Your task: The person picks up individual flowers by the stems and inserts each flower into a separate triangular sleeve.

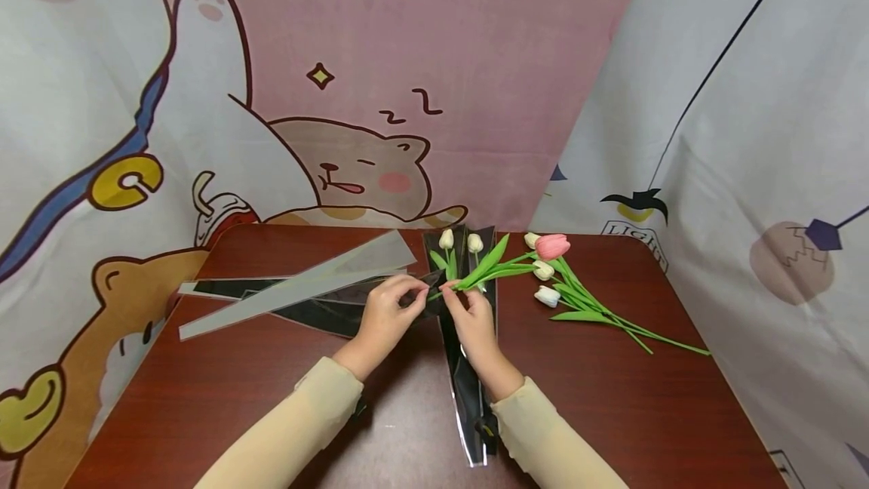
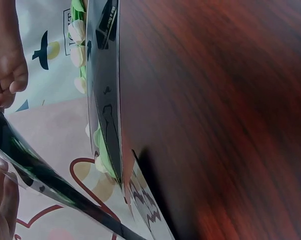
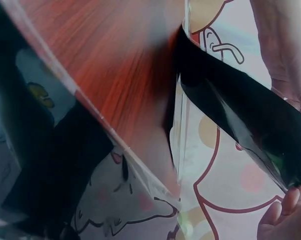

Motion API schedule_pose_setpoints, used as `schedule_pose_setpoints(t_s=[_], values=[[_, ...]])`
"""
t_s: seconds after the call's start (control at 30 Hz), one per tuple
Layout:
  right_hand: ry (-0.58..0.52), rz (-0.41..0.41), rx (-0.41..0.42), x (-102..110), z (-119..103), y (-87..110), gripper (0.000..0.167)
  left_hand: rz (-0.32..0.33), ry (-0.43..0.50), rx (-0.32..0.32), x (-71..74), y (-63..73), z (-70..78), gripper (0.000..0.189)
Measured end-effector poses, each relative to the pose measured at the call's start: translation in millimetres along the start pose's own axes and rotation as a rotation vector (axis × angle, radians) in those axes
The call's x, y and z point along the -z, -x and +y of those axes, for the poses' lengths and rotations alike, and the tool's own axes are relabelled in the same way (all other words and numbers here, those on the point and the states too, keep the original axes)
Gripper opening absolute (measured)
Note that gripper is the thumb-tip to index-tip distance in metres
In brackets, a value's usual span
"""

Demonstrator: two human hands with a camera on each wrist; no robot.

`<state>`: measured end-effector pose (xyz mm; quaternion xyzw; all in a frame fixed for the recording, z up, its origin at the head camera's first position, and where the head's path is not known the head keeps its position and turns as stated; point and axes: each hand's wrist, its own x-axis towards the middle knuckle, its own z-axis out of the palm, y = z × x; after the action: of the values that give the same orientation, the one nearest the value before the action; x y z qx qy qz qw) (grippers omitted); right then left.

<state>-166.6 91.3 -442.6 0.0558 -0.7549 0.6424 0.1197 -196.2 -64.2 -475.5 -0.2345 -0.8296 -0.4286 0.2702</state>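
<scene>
My left hand [image 1: 390, 306] pinches the upper corner of a black flower sleeve [image 1: 319, 315] that stretches away to the left. Close beside it, my right hand [image 1: 473, 317] pinches the green stem of a tulip; its leaves [image 1: 490, 262] point right, toward a pink bloom [image 1: 552, 246] that seems to be its own. Beneath the right hand lie black sleeves with clear fronts, holding two white tulips [image 1: 446, 239]. In the left wrist view, black film [image 2: 45, 180] passes between the hands. The right wrist view shows that film [image 3: 240, 110] curled near the fingertips.
Several white tulips [image 1: 547, 296] lie on the right of the brown table [image 1: 584, 398], their stems pointing to the right edge. On the left, pale flat sleeves [image 1: 299, 289] cross over black ones. A cartoon-printed cloth [image 1: 441, 36] hangs behind.
</scene>
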Motion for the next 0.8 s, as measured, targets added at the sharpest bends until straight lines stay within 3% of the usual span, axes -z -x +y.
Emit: schedule_pose_setpoints(t_s=[0.17,0.37,0.6,0.8], values=[[-0.139,0.036,-0.059,-1.0,4.3,-2.5,0.020,0.009,0.000,-0.011,0.1,-0.8,1.4,0.007],[-0.300,0.058,-0.099,-4.3,25.3,-8.0,0.026,0.032,0.003,-0.034,-0.4,-1.2,1.3,0.005],[-0.339,0.077,-0.140,-6.0,29.4,-7.1,0.028,0.076,0.019,-0.035,-1.7,-2.5,2.0,0.005],[-0.246,0.039,-0.146,-3.4,11.9,-4.0,0.021,0.092,0.073,0.003,-3.9,-2.2,1.1,0.004]])
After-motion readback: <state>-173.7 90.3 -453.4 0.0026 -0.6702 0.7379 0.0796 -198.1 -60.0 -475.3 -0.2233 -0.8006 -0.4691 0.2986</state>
